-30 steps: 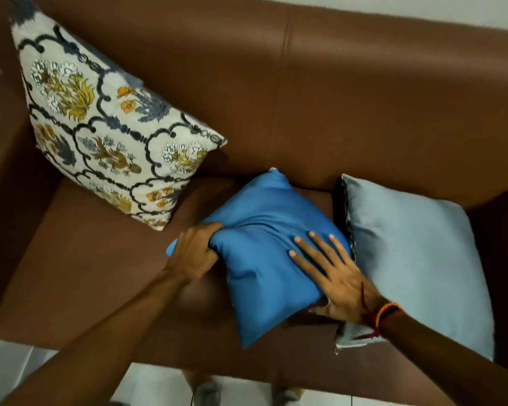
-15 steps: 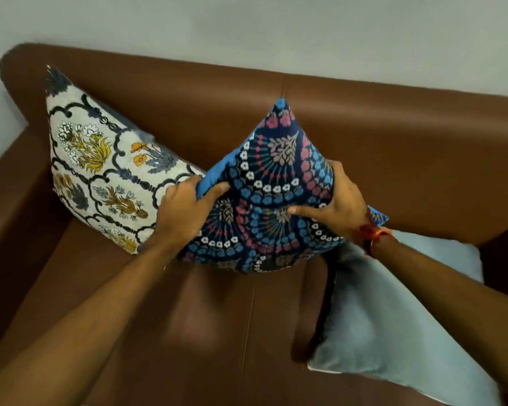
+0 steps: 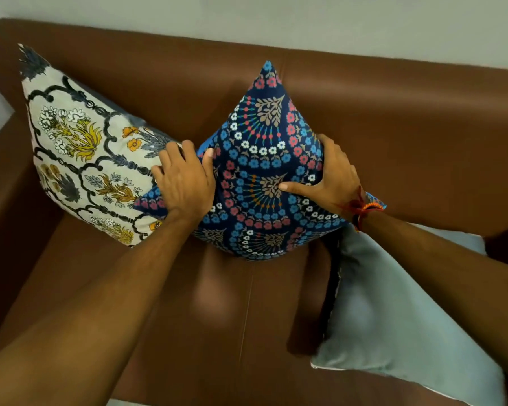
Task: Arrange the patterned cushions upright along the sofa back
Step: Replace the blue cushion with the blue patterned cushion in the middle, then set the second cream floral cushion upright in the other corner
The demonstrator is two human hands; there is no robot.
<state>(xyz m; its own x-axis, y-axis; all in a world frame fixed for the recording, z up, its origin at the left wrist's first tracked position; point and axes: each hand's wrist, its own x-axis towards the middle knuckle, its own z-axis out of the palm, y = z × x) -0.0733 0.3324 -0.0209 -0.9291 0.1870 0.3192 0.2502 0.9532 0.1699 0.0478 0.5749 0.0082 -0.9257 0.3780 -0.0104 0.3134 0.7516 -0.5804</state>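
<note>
A navy cushion [image 3: 261, 171] with red, blue and white flower arcs stands on one corner against the brown sofa back [image 3: 393, 118], patterned face toward me. My left hand [image 3: 185, 180] grips its left edge and my right hand [image 3: 332, 177] grips its right edge. To its left, a cream cushion [image 3: 82, 148] with black scrollwork and yellow flowers leans upright in the sofa's left corner, touching the navy one. A pale grey-blue cushion [image 3: 393, 312] lies flat on the seat at the right, plain side up.
The brown leather seat [image 3: 159, 303] lies bare in front of the upright cushions, with a seam down its middle. The left armrest [image 3: 0, 177] bounds the cream cushion. A pale wall [image 3: 276, 19] rises behind the sofa back.
The cushion lay flat with its plain blue side up under my hands. I lifted and turned it, and it now stands against the sofa back with its pattern showing.
</note>
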